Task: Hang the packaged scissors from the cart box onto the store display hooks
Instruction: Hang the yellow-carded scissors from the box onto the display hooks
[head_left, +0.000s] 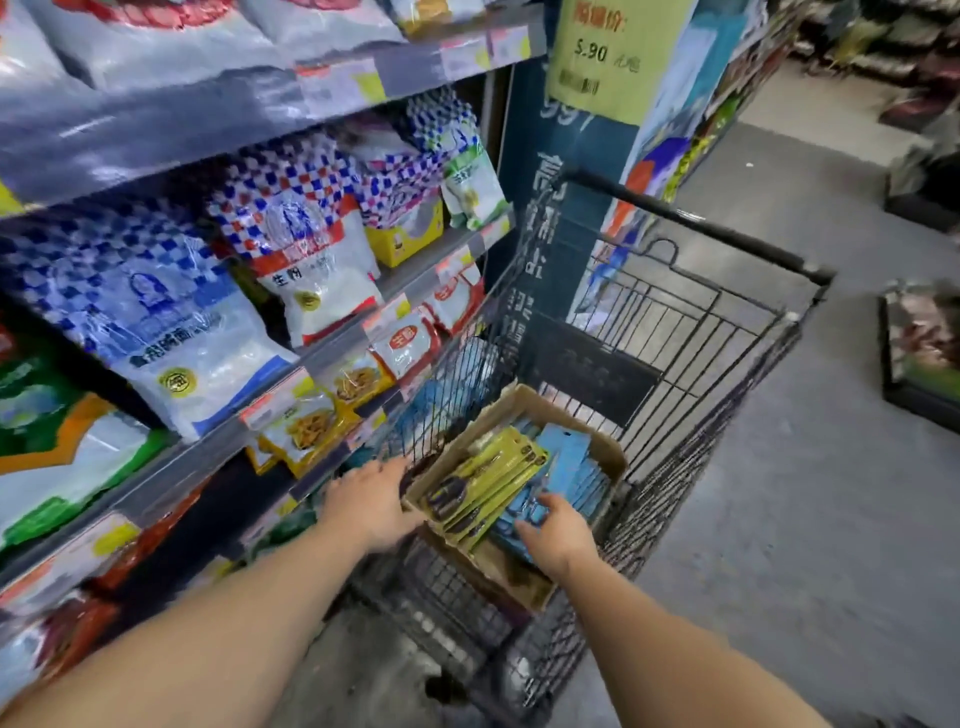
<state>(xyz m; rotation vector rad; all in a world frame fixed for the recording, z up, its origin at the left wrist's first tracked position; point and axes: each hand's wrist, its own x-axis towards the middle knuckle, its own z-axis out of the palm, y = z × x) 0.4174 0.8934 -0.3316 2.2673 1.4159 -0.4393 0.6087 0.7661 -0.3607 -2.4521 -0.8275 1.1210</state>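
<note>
A brown cardboard box (608, 452) sits inside a black wire shopping cart (727, 374). It holds several yellow-green packs of scissors (493, 478) on its left side and several blue-carded packs (569, 462) on its right. My left hand (371, 499) reaches to the box's left edge, fingers over the cart rim beside the yellow packs; its fingertips are hidden. My right hand (556, 535) is in the box, fingers curled on a blue-carded pack at the near right. No display hooks show in this view.
Grey shelves (218, 130) on the left carry bagged flour and starch, with small snack packs hung along the lower shelf edge (311, 415). A blue pillar with a yellow price sign (608, 52) stands behind the cart. Grey floor opens to the right, with low displays (919, 353) beyond.
</note>
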